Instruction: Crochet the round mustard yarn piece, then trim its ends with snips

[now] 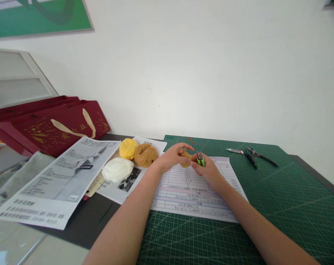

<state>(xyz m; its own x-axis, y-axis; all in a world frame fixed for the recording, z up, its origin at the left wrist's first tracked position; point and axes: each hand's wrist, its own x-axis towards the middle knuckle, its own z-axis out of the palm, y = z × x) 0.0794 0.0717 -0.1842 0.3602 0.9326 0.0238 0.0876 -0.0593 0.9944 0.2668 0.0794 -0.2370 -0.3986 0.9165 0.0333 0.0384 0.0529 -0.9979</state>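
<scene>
My left hand (173,159) is closed on a small tan yarn piece (186,158), rounded and about palm-sized. Green-handled thread snips (200,159) with short metal blades sit in my right hand (208,170), blades pointing up and away from me. The right fingertips also touch the edge of the yarn piece. Both hands are above a printed sheet with table rows (194,202). To their left are a tan yarn ball (146,155), a yellow yarn ball (128,148) and a white yarn ball (117,169).
Under the sheet lies a green cutting mat (277,206). Pliers (263,157), a black-handled tool (250,159) and a white tube (234,151) rest at the right. A large printed page (56,180) and maroon gift bags (59,125) occupy the left, with a wall behind.
</scene>
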